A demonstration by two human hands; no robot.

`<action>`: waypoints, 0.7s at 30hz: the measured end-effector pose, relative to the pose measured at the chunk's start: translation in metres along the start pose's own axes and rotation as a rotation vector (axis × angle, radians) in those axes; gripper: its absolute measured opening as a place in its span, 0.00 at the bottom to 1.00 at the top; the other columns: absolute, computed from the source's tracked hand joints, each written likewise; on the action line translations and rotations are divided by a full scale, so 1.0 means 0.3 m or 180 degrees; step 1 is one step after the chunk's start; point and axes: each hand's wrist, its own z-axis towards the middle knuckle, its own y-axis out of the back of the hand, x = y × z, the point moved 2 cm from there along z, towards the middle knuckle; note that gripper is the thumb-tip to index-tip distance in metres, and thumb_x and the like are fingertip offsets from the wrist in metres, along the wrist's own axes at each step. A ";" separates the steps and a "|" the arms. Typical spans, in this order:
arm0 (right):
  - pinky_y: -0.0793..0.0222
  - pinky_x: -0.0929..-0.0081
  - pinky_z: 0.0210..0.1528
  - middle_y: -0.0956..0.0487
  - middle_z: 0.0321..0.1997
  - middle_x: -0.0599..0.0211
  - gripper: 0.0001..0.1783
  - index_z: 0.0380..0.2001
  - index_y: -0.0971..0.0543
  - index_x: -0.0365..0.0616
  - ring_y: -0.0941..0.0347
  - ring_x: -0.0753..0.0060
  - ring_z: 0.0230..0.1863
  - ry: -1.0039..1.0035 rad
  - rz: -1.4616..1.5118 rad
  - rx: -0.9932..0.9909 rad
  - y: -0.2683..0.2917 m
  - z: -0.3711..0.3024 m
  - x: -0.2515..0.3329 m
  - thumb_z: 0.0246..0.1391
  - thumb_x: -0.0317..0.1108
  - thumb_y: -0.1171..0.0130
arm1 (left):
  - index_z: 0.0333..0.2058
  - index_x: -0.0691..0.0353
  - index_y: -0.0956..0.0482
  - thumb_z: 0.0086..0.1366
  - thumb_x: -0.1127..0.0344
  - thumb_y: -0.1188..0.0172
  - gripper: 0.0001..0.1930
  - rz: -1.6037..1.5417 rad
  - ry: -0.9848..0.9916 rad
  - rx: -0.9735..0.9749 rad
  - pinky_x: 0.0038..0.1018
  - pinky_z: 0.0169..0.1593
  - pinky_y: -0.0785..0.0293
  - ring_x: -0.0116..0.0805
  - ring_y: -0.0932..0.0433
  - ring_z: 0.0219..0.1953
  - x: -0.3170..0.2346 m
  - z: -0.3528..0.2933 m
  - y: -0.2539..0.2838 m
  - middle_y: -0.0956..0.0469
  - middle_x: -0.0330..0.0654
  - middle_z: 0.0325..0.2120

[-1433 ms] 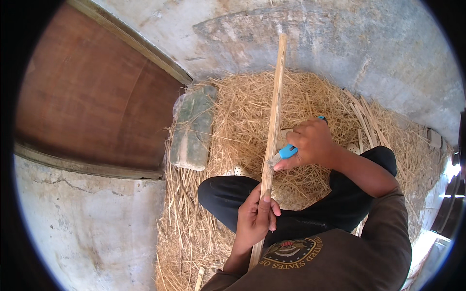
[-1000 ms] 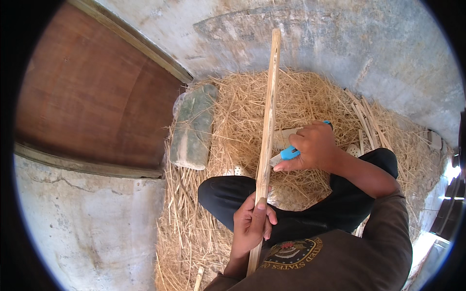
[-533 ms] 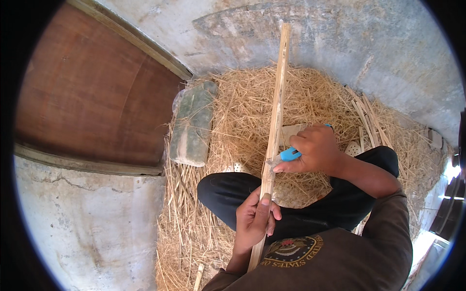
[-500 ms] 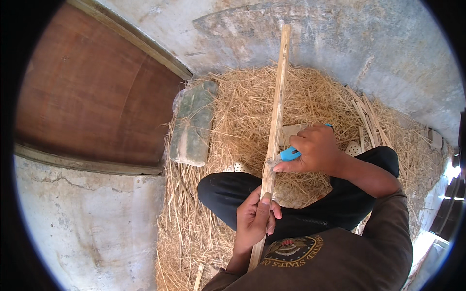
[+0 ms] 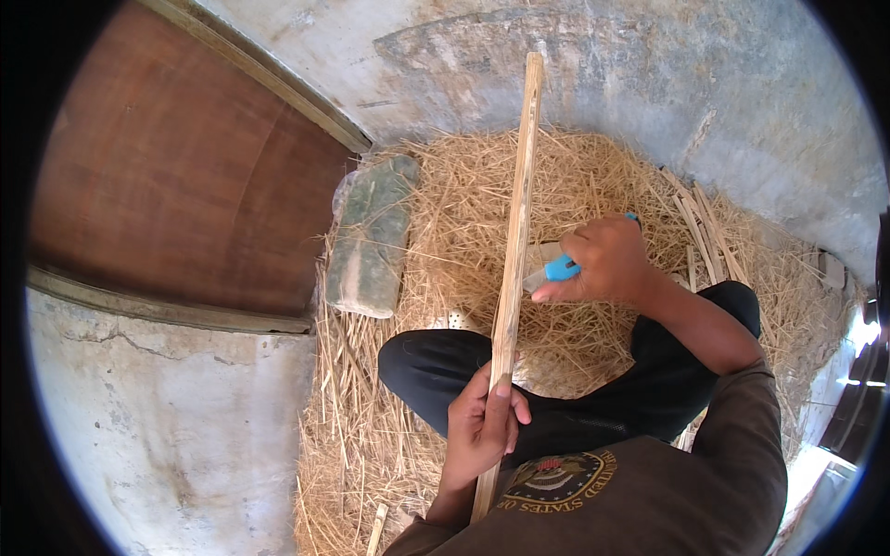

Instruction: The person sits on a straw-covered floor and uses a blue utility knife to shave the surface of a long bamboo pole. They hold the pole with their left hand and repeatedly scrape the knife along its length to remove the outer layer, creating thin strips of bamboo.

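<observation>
A long wooden stick (image 5: 515, 222) is grasped near its lower end by the left hand (image 5: 482, 426), with the fingers closed around it. The stick is pointed away from this hand, up over the straw (image 5: 445, 213). A blue-handled cutter (image 5: 554, 270) is gripped by the right hand (image 5: 607, 261), and its tip is held against the stick, above the left hand. To the left of both hands, a greenish flat stone (image 5: 369, 236) is laid on the straw.

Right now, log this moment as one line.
left hand: grips stick | right hand: holds blue knife at stick | seat: straw
</observation>
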 end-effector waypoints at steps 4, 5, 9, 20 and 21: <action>0.41 0.66 0.16 0.36 0.07 0.68 0.37 0.09 0.32 0.48 0.35 0.64 0.10 -0.0205 0.0355 0.0123 0.023 -0.005 0.036 0.37 0.74 0.39 | 0.59 0.69 0.37 0.75 0.64 0.59 0.20 -0.0159 0.0074 -0.0032 0.13 0.15 0.43 0.16 0.37 0.11 0.005 -0.016 0.011 0.26 0.41 0.20; 0.41 0.65 0.16 0.35 0.07 0.67 0.37 0.09 0.31 0.48 0.34 0.63 0.10 -0.0330 0.0430 0.0259 0.030 -0.007 0.044 0.38 0.73 0.39 | 0.60 0.68 0.38 0.75 0.64 0.59 0.20 -0.0229 0.0073 -0.0018 0.13 0.16 0.42 0.16 0.37 0.11 0.008 -0.014 0.012 0.26 0.41 0.21; 0.40 0.64 0.17 0.32 0.08 0.64 0.37 0.08 0.28 0.44 0.32 0.61 0.11 -0.0825 0.0505 0.1061 0.092 0.007 0.070 0.43 0.70 0.40 | 0.57 0.71 0.36 0.74 0.62 0.57 0.20 -0.0221 0.0051 -0.0131 0.15 0.14 0.43 0.19 0.38 0.09 0.009 -0.016 0.005 0.26 0.43 0.19; 0.40 0.65 0.18 0.34 0.09 0.64 0.35 0.10 0.30 0.46 0.32 0.61 0.13 -0.0378 0.0780 0.0822 0.084 -0.019 0.113 0.46 0.68 0.41 | 0.61 0.69 0.39 0.75 0.64 0.59 0.21 -0.0322 -0.0016 -0.0033 0.13 0.15 0.41 0.17 0.37 0.11 0.001 -0.001 0.028 0.25 0.42 0.22; 0.41 0.66 0.18 0.34 0.10 0.65 0.35 0.11 0.30 0.46 0.32 0.62 0.13 -0.0236 0.0719 0.0603 0.072 -0.022 0.122 0.46 0.69 0.41 | 0.61 0.69 0.39 0.75 0.64 0.59 0.21 -0.0303 0.0020 -0.0024 0.13 0.15 0.41 0.17 0.37 0.11 0.001 -0.002 0.024 0.25 0.42 0.22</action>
